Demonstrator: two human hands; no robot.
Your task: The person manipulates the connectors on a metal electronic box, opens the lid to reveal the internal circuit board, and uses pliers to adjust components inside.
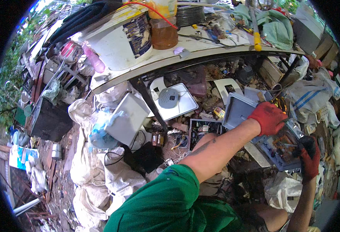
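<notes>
My left hand [269,119], in a red glove, reaches across to the right above a grey-blue casing [268,152]. Its fingers are curled closed, and what lies in them is hidden by the back of the glove. Just beyond it sits a yellow-and-black bundle [281,103]. My right hand [310,156], in a red glove with black fingers, is closed at the casing's right side. A thin grey piece points from it toward the casing's brownish inside; I cannot make out what it is. Left of my left hand leans a grey plastic tray-like shell [236,111].
A worktable [119,71] with a white bucket [114,44], a jar of brown liquid [164,34] and a yellow-tipped rod [256,38] stands ahead. Beneath it lie a white scale-like device [183,104] and scrap. White sacks [85,154] lie left; a striped sack [311,100] right.
</notes>
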